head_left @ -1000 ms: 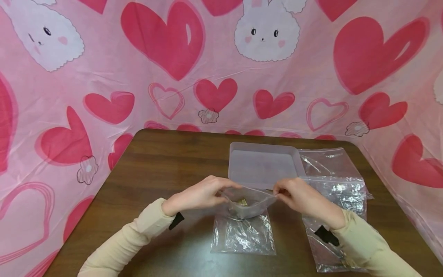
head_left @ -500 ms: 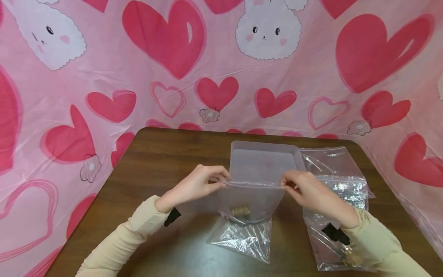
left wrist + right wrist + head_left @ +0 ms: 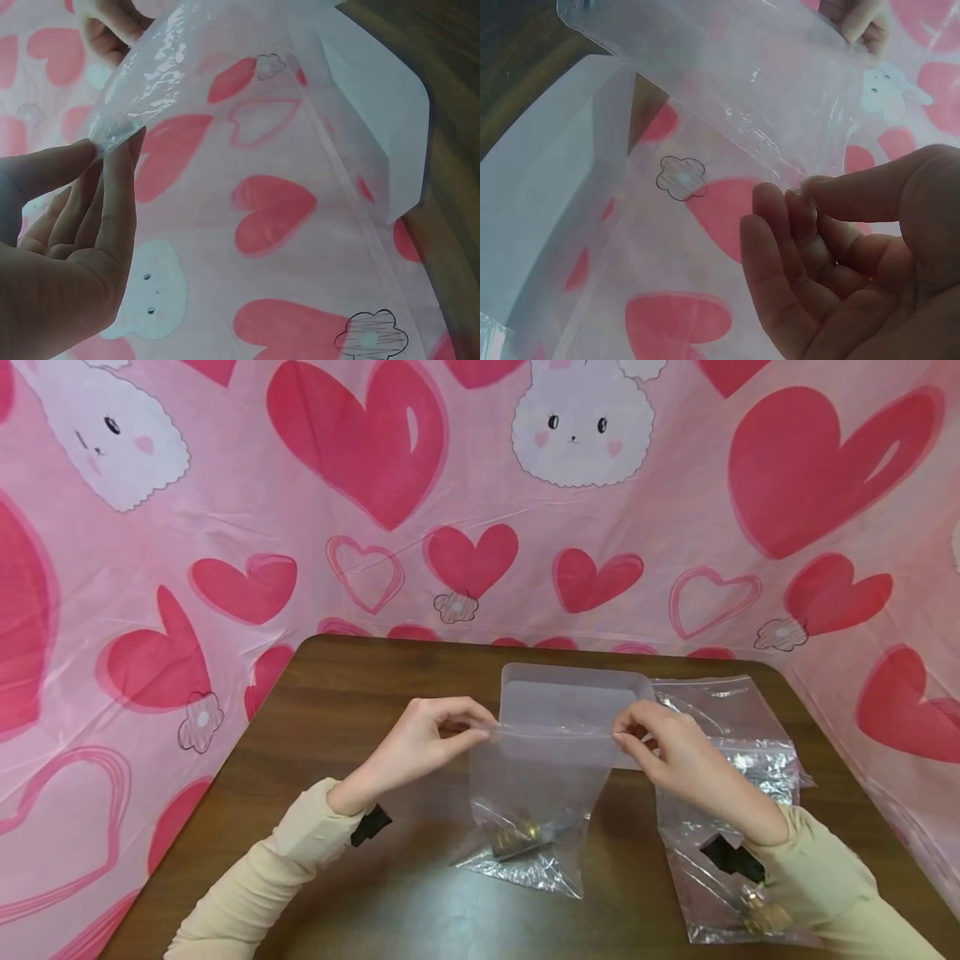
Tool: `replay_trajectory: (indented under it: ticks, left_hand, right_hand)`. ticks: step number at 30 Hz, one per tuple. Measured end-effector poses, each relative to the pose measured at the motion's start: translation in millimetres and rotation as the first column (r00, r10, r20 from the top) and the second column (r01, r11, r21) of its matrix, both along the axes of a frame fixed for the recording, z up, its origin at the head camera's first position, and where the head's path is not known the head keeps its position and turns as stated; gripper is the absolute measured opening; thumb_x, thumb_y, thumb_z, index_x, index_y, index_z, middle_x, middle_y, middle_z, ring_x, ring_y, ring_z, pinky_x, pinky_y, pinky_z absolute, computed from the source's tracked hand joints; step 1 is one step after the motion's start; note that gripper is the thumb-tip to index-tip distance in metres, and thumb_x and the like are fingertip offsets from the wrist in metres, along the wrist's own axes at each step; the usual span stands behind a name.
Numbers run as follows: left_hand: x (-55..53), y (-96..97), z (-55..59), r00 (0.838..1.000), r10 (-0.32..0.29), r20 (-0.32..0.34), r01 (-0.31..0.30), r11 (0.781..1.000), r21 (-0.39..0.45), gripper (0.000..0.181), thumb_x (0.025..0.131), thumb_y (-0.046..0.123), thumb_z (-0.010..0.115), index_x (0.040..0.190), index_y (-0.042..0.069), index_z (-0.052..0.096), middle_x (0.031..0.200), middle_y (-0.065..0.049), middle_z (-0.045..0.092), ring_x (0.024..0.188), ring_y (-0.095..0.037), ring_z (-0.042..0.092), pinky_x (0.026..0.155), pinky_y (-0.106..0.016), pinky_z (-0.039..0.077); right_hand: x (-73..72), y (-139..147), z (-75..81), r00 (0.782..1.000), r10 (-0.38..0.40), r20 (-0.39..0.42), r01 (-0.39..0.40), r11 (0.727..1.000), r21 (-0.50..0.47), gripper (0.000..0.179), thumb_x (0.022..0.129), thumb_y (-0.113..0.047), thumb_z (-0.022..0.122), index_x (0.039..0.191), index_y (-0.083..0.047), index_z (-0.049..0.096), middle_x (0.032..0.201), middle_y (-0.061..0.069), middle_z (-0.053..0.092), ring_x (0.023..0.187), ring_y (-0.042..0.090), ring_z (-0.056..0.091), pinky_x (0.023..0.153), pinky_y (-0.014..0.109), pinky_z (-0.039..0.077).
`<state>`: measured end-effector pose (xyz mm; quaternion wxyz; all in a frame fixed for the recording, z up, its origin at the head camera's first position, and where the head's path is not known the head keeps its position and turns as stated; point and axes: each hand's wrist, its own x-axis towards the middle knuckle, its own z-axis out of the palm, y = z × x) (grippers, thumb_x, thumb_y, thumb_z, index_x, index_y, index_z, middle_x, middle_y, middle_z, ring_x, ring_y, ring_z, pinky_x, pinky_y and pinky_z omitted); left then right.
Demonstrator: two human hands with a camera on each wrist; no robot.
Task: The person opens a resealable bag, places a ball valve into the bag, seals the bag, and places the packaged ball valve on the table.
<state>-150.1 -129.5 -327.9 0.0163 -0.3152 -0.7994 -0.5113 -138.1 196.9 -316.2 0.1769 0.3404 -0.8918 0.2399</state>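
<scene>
A clear zip bag (image 3: 543, 777) hangs between my two hands, its top edge stretched straight. My left hand (image 3: 431, 739) pinches one top corner between thumb and fingers; my right hand (image 3: 671, 760) pinches the opposite corner. Low in the bag sits a brass-coloured metal fitting (image 3: 516, 837). In the left wrist view, thumb and fingertips of the left hand (image 3: 82, 217) meet on the plastic. The right wrist view shows the right hand (image 3: 840, 255) holding the bag's corner (image 3: 799, 176) at its fingertips.
Behind the bag stands a shallow translucent white tray (image 3: 573, 675). Clear zip bags (image 3: 690, 835) lie at the right, one with a brass-coloured fitting (image 3: 765, 914) inside, partly under the right sleeve. The brown table (image 3: 360, 693) is backed by a pink heart-patterned cloth (image 3: 465, 460).
Both hands have risen and moved slightly away with the bag. Its mouth, spread wide a second ago, is now drawn flat, and the fitting shows lower in the bag.
</scene>
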Motion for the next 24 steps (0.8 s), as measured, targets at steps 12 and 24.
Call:
replay_trajectory:
  ticks: [12,24]
  left_hand:
    - [-10.5,-6.7,1.2,0.986,0.133,0.102,-0.135,0.991,0.013,0.011,0.085,0.015,0.079,0.094,0.011,0.075,0.086,-0.006,0.077,0.075,-0.012,0.073,0.072,-0.025,0.06]
    - [-14.3,-6.0,-6.0,0.983,0.124,0.134,-0.136,0.986,0.091,0.008,0.086,0.016,0.077,0.09,0.009,0.076,0.084,-0.01,0.076,0.073,-0.012,0.073,0.073,-0.034,0.061]
  right_hand:
    - [-3.4,0.0,6.4,1.0,-0.027,-0.011,0.026,0.999,-0.024,0.021,0.078,0.0,0.079,0.086,-0.013,0.066,0.079,-0.007,0.065,0.072,0.0,0.057,0.059,0.019,0.054]
    - [-4.3,-0.4,4.0,0.992,-0.116,0.044,0.118,0.993,-0.031,0.013,0.08,-0.005,0.08,0.087,-0.012,0.071,0.078,-0.004,0.07,0.068,-0.002,0.055,0.061,0.022,0.055]
